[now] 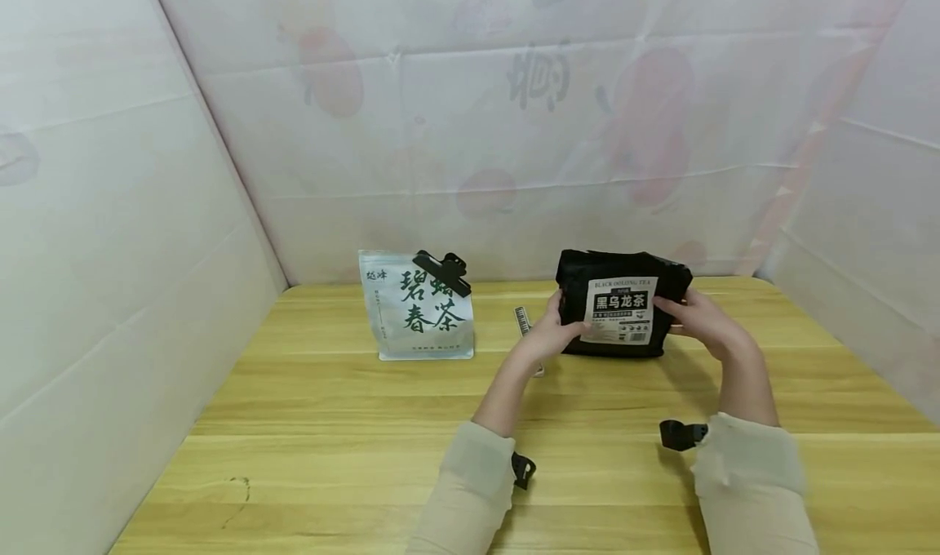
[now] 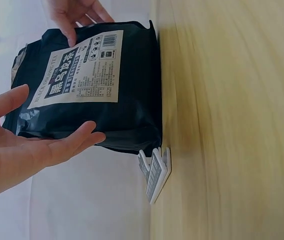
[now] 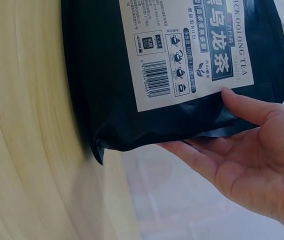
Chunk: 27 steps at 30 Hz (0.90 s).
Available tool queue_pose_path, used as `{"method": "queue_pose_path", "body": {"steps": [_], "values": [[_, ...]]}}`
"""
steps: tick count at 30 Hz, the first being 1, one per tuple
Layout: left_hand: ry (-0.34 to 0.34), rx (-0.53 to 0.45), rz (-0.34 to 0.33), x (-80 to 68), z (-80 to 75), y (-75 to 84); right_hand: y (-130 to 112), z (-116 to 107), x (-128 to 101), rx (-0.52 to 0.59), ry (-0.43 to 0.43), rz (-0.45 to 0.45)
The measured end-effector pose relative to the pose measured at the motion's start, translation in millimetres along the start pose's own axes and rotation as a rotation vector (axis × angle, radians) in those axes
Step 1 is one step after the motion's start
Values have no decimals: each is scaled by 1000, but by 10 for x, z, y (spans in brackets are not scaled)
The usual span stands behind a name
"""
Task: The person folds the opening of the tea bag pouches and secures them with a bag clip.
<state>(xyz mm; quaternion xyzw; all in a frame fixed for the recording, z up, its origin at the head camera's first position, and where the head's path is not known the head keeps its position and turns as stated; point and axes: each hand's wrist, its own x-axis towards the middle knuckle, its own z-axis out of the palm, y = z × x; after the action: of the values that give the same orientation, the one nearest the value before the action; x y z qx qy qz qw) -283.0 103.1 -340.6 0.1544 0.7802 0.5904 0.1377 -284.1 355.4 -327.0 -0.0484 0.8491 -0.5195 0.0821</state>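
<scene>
Hands, left hand (image 1: 547,336) and right hand (image 1: 698,317), steady the upright black bag (image 1: 620,304) with straight fingers. White bag (image 1: 419,306) stands at nine o'clock on the worktop (image 1: 330,441).

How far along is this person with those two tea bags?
Looks about halfway. The white tea bag stands on the table with a black clip on its top corner, so that one seems done. In hand now: the black tea bag, upright, steadied between the left hand and right hand. It carries no clip; a white clip lies beside it, unused.
</scene>
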Motion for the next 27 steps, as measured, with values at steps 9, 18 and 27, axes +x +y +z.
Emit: {"method": "queue_pose_path", "body": {"steps": [9,18,27], "values": [[16,-45,-31,-43,-110,15,-61,88,71,-14,-5,-8],[6,-95,-25,-68,-199,26,-102,140,66,-12,-10,0],[-16,-169,-43,-72,-267,11,-107,184,86,-8,-27,-14]]}}
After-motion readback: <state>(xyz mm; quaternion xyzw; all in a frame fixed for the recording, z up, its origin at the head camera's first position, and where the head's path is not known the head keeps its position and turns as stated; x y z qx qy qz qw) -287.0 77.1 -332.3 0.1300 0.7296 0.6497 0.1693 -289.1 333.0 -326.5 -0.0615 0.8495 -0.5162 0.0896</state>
